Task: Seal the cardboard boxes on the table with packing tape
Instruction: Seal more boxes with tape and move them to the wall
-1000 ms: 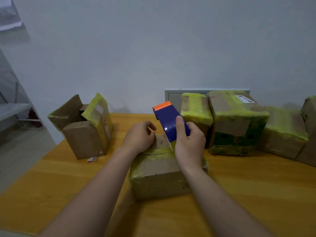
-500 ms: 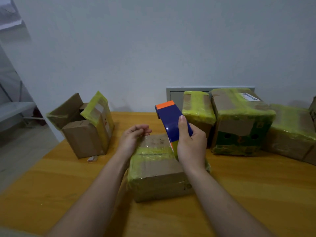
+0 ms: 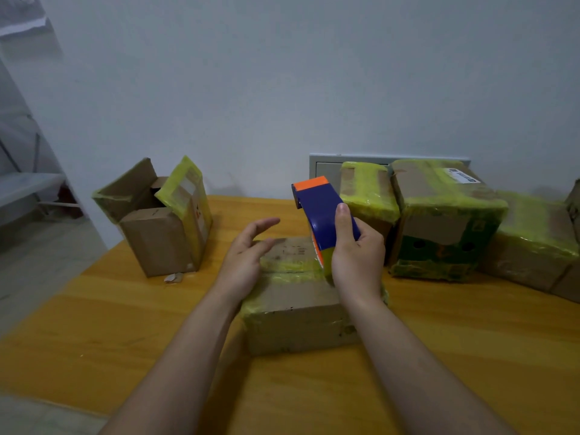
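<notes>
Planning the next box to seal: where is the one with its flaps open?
In the head view, the open cardboard box stands far left on the table, by the wall, left of the left hand and the front taped box.

Table (image 3: 94, 340): orange-yellow wood.
Centre box (image 3: 295, 312): closed, taped yellow-green.
Open box (image 3: 157, 233): left of centre box, flaps up.
Paper scrap (image 3: 173, 277): left of centre box.
Row of taped boxes (image 3: 439, 215): right of and behind centre box.

A right hand (image 3: 356, 255) grips a blue tape dispenser (image 3: 323, 215) with an orange tip, on top of a yellow-taped cardboard box (image 3: 295, 306) on a wooden table (image 3: 94, 340). The left hand (image 3: 243, 255) hovers with straight fingers at the box's left edge.
</notes>
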